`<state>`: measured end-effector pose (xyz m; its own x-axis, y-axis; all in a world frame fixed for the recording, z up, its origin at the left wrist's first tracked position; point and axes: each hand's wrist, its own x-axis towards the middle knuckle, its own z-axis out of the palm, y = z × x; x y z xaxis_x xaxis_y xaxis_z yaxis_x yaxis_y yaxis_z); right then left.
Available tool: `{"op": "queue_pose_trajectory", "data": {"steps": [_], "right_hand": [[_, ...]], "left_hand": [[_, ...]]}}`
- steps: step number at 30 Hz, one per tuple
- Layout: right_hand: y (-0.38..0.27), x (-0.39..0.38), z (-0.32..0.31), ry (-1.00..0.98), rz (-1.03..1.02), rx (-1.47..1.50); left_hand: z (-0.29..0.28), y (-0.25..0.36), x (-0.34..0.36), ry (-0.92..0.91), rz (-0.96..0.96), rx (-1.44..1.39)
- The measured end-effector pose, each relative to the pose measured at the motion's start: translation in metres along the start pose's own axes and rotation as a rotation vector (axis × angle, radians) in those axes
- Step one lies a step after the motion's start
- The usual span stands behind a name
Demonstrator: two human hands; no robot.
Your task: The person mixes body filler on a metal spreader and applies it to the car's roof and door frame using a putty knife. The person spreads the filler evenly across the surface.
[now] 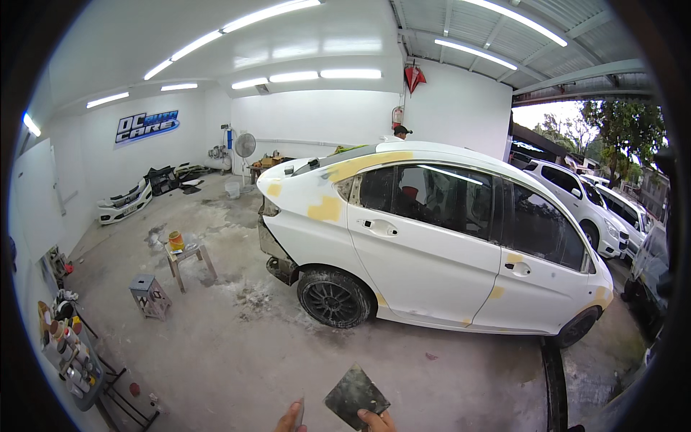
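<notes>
1. The left grip (289, 419), at 6 o'clock in the view, is closed on a thin grey blade (300, 412) whose tip points to 12; the lower edge of the view cuts off most of the hand.
2. The right grip (377, 423), just beside it toward 3 o'clock, is clamped on a dark square plate (355, 394) by its near right edge. One corner of the plate points to 12, and a gap separates plate and blade.
3. From the hands, a white car (432, 273) spans just before 12 to 2 o'clock. Its rear wheel (335, 297) is well apart from the plate, with concrete floor (252, 360) stretching between.
4. That floor gives wide room toward 11, reaching a small bench (193, 250) between 10 and 11, which carries a yellow tin (175, 240), and a stool (150, 295) at 10.
5. Bottles (75, 356) border it between 9 and 10; a dark gutter (554, 389) edges it near 3.
</notes>
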<state>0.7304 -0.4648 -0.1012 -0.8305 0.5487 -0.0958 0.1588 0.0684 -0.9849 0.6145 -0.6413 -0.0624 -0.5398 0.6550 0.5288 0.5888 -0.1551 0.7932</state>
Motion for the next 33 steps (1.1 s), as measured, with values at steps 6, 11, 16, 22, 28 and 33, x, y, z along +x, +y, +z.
{"op": "queue_pose_trajectory", "data": {"steps": [6,11,16,22,28,33], "right_hand": [[-0.062,0.026,0.126,-0.086,-0.743,-0.116],[-0.085,0.068,0.162,-0.024,-0.447,0.033],[-0.076,0.121,0.207,-0.196,-1.002,-0.030],[-0.061,0.218,0.232,-0.977,0.068,1.478],[-0.056,0.288,0.287,-0.273,0.136,0.405],[-0.074,0.376,0.296,-0.040,-0.033,0.448]], "left_hand": [[-0.063,-0.034,0.021,0.241,-0.325,0.007],[-0.132,-0.090,0.045,0.913,0.218,-0.161],[-0.152,-0.114,0.042,0.642,-0.025,0.157],[-0.216,-0.190,0.057,0.130,0.689,0.546],[-0.246,-0.254,0.125,0.374,-0.190,-0.086],[-0.257,-0.306,0.192,0.009,0.228,0.215]]}}
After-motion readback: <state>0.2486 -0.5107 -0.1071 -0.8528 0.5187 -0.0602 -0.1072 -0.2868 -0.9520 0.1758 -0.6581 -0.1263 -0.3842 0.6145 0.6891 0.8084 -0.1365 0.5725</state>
